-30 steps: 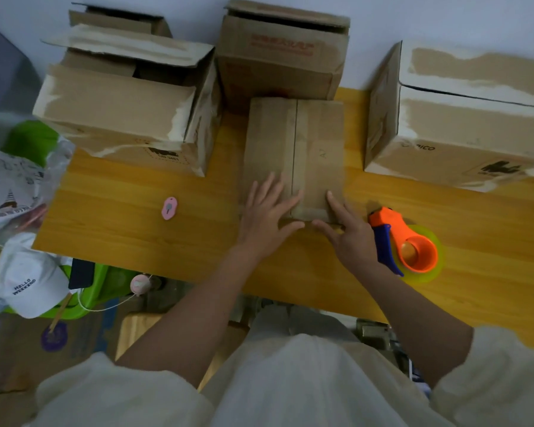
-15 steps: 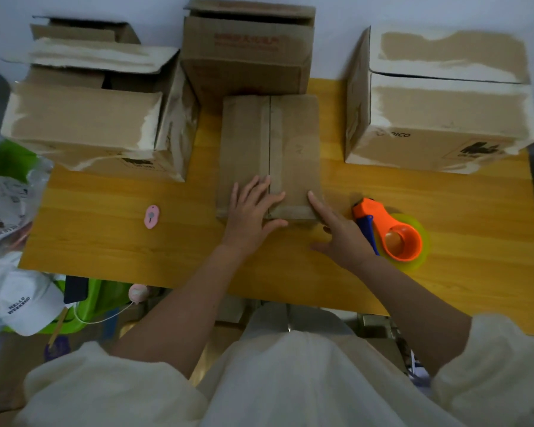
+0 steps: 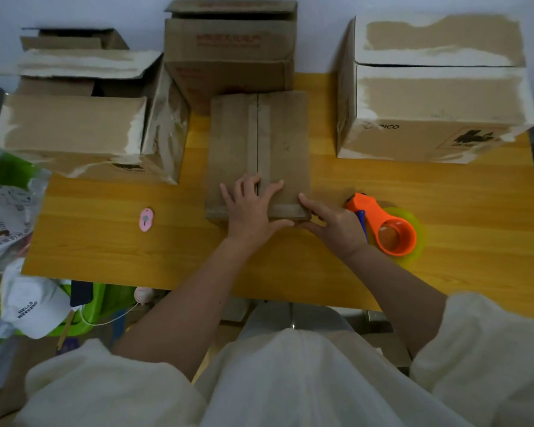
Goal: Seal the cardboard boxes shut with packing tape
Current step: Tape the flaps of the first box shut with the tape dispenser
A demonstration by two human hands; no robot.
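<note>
Both hands, the left hand point(image 3: 253, 211) flat with fingers spread and the right hand point(image 3: 330, 223) pressing fingertips at its near corner, held down the small box point(image 3: 278, 143), judged light, stiff, best steadied along its edges.

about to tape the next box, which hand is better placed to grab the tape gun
Right, probably. The right hand rests at the small box's near right corner, right beside the orange tape gun. The left hand lies flat on the box top, farther away.
</note>
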